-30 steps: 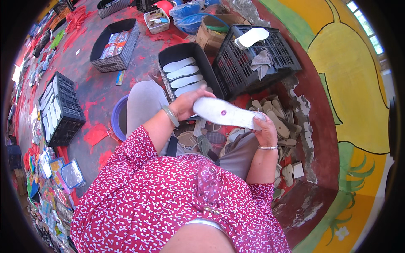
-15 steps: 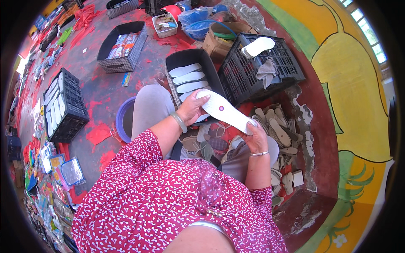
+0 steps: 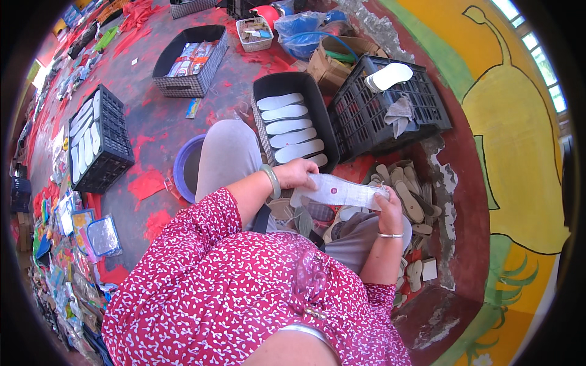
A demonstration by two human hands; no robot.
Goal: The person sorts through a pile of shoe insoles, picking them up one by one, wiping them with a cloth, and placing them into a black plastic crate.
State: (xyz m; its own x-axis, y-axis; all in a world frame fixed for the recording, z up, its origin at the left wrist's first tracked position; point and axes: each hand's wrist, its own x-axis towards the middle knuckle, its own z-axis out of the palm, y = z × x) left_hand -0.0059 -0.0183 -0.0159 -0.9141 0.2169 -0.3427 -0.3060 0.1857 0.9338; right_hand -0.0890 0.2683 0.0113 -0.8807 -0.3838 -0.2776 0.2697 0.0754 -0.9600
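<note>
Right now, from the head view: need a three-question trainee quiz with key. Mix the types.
1. True or false: the left hand and right hand hold the same insole.
2. What lies on top of the black crate on the right?
A) purple basin
B) white insoles
C) white basket
3. Fill in: a grey ____ is draped on that crate.

Key: 1. True, one at each end. 2. B. 3. Rag.

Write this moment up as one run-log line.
left hand: holds white insole, left end | right hand: holds right end | round mark: showing | nearby: patterned bin with row of insoles, black crate beside it
</note>
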